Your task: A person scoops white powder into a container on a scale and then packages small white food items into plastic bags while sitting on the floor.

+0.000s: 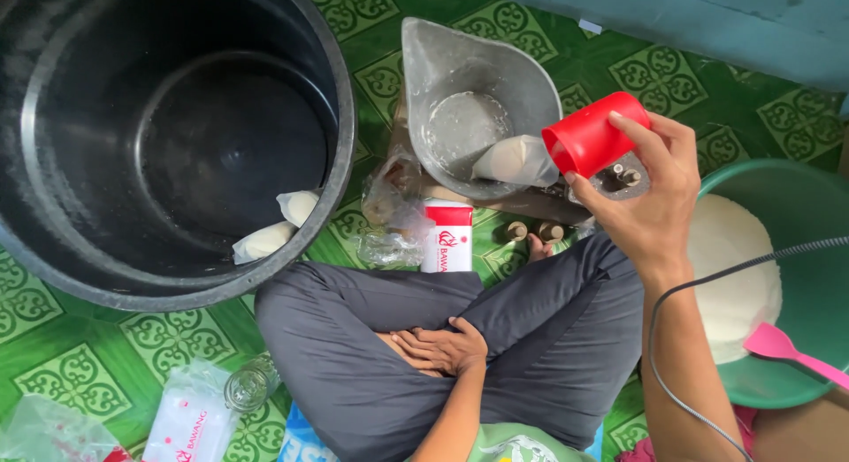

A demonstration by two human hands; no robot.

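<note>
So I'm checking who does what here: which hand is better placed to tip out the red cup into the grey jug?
The right hand. It already holds the red cup, tilted at the rim of the grey jug, over the small filled bag. The left hand rests in the lap, far from the jug.

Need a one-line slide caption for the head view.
Seated person's right hand tips a red cup over a grey jug; left hand rests in lap.

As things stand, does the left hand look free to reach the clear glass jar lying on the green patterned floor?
Probably yes: the left hand rests empty on the lap, and the clear glass jar lies just beyond the knee with nothing visibly between them.
</note>
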